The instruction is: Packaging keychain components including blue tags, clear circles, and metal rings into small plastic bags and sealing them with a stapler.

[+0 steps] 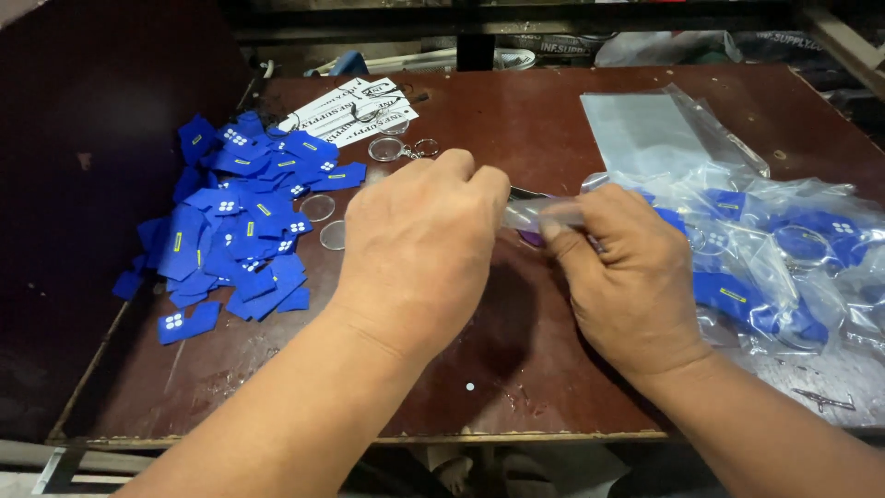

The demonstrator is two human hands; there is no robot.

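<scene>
My left hand (419, 249) and my right hand (627, 277) meet over the middle of a dark brown table (516, 120). Together they pinch a small clear plastic sleeve (539, 214) with something dark and purple inside it. The fingers of both hands are closed on it. A heap of blue cut pieces (240, 221) lies to the left of my left hand. Beside that heap lie clear round discs (318, 207) and a clear keyring (396, 148).
Clear plastic bags (784, 249) holding blue items are piled at the right. An empty flat bag (645, 129) lies behind them. White printed strips (355, 111) sit at the back. The table's front edge (369, 441) runs just under my forearms.
</scene>
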